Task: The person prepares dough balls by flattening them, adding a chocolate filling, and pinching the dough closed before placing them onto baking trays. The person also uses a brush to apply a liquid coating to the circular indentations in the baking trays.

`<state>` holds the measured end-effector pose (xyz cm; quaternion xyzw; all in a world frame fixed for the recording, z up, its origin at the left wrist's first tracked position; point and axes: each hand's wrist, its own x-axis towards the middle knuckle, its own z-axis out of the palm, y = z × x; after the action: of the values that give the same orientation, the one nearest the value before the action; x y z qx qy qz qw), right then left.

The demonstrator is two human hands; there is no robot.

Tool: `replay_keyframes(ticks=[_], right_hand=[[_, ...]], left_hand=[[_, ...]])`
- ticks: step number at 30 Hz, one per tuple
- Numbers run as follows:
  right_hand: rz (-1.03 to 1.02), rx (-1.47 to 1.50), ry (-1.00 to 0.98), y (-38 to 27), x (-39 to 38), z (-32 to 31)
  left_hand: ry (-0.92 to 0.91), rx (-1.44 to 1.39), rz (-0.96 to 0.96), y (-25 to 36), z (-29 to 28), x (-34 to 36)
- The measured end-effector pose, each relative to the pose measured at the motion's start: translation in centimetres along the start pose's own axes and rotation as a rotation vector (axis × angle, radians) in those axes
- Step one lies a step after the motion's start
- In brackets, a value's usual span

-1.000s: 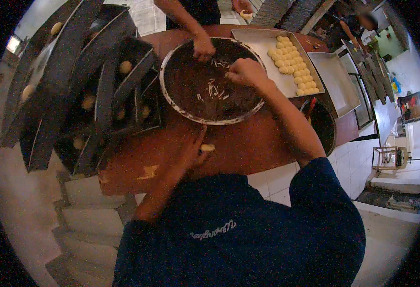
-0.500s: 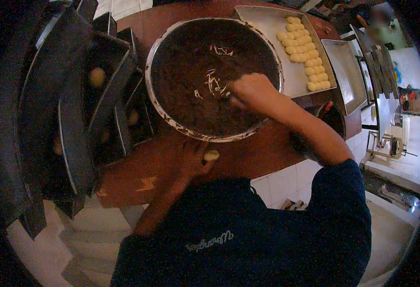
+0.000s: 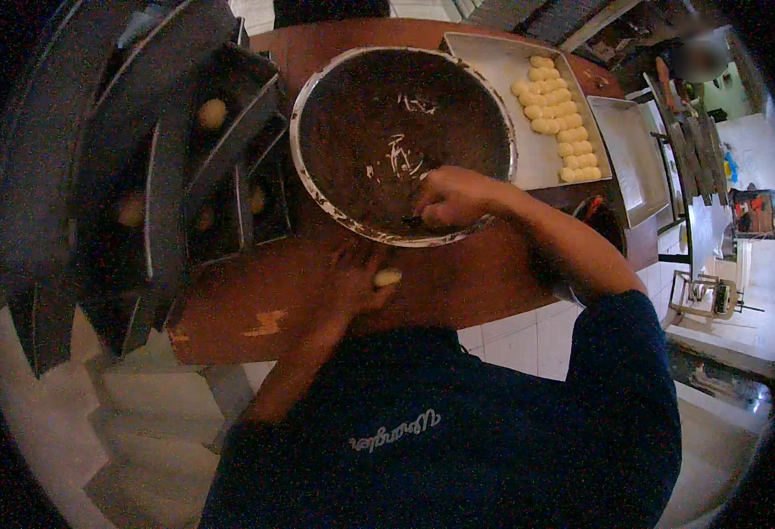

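A large round metal basin (image 3: 297, 145) stands on the wooden table, holding a dark brown crumbly filling (image 3: 352, 115) with a few pale streaks on it. My right hand (image 3: 456, 197) reaches over its near right part, fingers curled and closed; what they hold, if anything, is hidden. Just in front of the basin's near rim, low over the table, my left hand (image 3: 356, 280) is closed around a small pale dough piece (image 3: 387, 277). Part of that dough shows between the fingers and thumb.
At the far right, a shallow metal tray (image 3: 484, 53) carries rows of yellow dough balls (image 3: 550, 106). Beside it lies another tray (image 3: 627, 159). Dark deep metal tins (image 3: 165, 194) crowd the left, several with a dough ball (image 3: 212, 114) inside. A person (image 3: 700, 57) is in the right background.
My right hand has come nearer, toward the basin's near rim, with its fingers still curled. The left hand keeps hold of the dough in about the same place. The whole view has shifted slightly.
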<state>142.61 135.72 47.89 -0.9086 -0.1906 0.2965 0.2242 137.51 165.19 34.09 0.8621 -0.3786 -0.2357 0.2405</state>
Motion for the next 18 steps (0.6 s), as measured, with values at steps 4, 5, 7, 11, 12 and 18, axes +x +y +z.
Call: replay_keyframes(ticks=[4, 5, 7, 11, 12, 18], right_hand=[[0.024, 0.639, -0.151, -3.1, -3.6, -5.4], [-0.048, 0.667, -0.033, -3.9, -4.4, -5.2], [-0.099, 0.781, 0.167, -4.3, -6.1, -3.8], [0.010, 1.163, 0.445, -6.7, -9.4, 1.3], [-0.041, 1.166, 0.472, -8.2, -9.2, 2.8], [0.083, 1.146, 0.649, -15.7, -6.4, 8.5]], left_hand=[[0.060, 0.016, 0.046, -0.7, 0.6, 0.2], [0.048, -0.030, 0.058, -1.7, 2.0, 0.5], [0.003, -0.240, 0.037, -1.1, 0.6, -0.7], [0.060, -1.004, -0.092, 5.1, -8.7, -5.4], [0.157, -1.081, -0.052, 5.6, -9.8, -6.6], [0.356, -0.076, 0.150, -4.9, -4.6, -8.1]])
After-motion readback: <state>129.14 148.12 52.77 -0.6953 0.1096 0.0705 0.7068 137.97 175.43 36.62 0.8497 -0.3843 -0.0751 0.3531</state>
